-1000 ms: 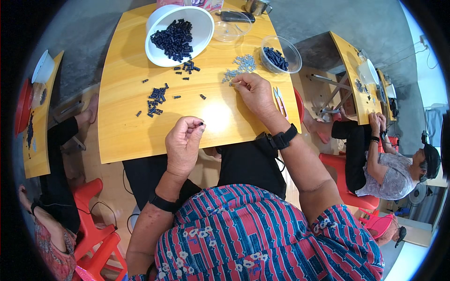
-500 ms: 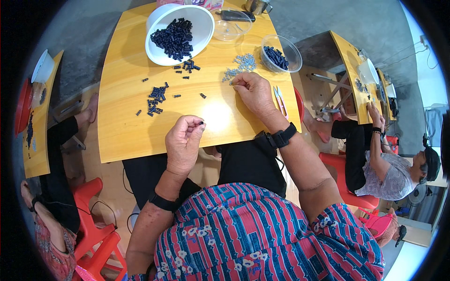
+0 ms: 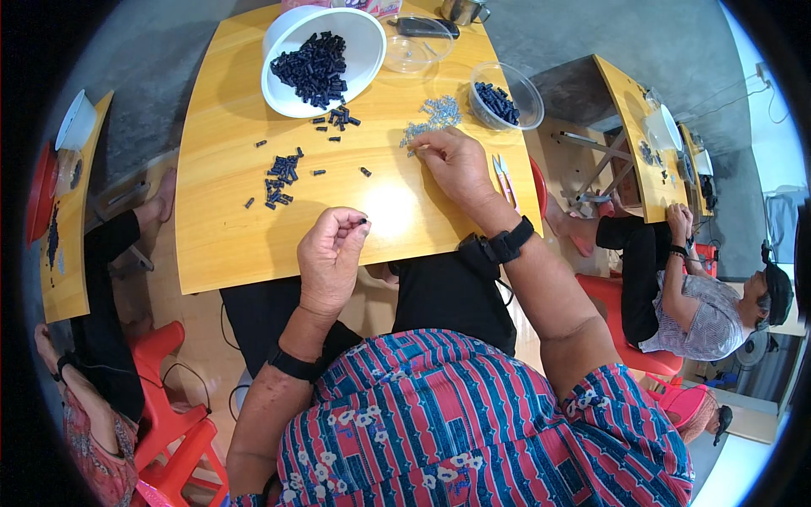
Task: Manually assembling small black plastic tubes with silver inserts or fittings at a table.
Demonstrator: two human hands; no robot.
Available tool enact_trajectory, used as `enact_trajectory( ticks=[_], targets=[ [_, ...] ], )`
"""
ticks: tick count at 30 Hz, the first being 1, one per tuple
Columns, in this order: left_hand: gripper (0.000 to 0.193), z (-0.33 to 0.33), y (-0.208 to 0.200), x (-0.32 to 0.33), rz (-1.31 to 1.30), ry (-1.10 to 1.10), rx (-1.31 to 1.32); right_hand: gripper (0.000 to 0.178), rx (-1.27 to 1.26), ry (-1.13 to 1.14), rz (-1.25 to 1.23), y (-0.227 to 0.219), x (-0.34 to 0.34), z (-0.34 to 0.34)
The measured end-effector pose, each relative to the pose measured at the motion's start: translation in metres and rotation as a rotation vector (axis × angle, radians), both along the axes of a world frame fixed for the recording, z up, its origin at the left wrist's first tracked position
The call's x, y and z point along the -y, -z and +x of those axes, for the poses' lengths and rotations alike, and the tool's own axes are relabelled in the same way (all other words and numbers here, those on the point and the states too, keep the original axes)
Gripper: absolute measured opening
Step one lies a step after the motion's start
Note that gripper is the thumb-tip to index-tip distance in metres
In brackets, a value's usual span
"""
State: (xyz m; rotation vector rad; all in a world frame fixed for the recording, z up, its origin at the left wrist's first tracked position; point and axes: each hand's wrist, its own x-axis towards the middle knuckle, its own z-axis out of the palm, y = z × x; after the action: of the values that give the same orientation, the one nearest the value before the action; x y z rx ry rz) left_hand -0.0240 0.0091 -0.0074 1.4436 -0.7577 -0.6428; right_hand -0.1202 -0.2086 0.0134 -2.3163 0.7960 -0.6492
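the person's left hand (image 3: pixel 332 260) pinches a small dark piece (image 3: pixel 364 221) between thumb and forefinger, its end poking out at the fingertips. the right hand (image 3: pixel 459 169) is at the near edge of a pile of tiny pale pieces (image 3: pixel 438 115); from where i stand, i can't tell whether its fingers hold one. more dark pieces (image 3: pixel 282 172) lie beyond the left fingers. the held piece looks light, stiff, perhaps slippery, best gripped by its sides.
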Motion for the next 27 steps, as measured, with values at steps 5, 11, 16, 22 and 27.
enact_trajectory(
  ticks=[5, 11, 16, 22, 27],
  targets=[
    [0.01, 0.0004, 0.0004, -0.0007, -0.001, 0.003, 0.005, 0.014, -0.013, -0.079, -0.074, 0.0, 0.0008, 0.0011],
    [0.01, 0.0012, 0.0022, -0.0006, 0.014, 0.005, 0.028, 0.012, -0.037, -0.081, -0.113, -0.0026, -0.0005, 0.0013],
    [0.01, 0.0013, 0.0005, -0.0001, 0.012, 0.008, 0.025, 0.009, -0.065, -0.091, -0.147, -0.0027, 0.0002, 0.0021],
    [0.01, 0.0018, 0.0041, -0.0004, -0.002, 0.007, 0.023, 0.006, -0.088, -0.096, -0.176, -0.0032, -0.0011, 0.0015],
    [0.011, 0.0004, 0.0019, -0.0007, 0.001, 0.003, 0.012, 0.006, -0.045, -0.073, -0.163, 0.0006, -0.0009, -0.0004]
  ],
)
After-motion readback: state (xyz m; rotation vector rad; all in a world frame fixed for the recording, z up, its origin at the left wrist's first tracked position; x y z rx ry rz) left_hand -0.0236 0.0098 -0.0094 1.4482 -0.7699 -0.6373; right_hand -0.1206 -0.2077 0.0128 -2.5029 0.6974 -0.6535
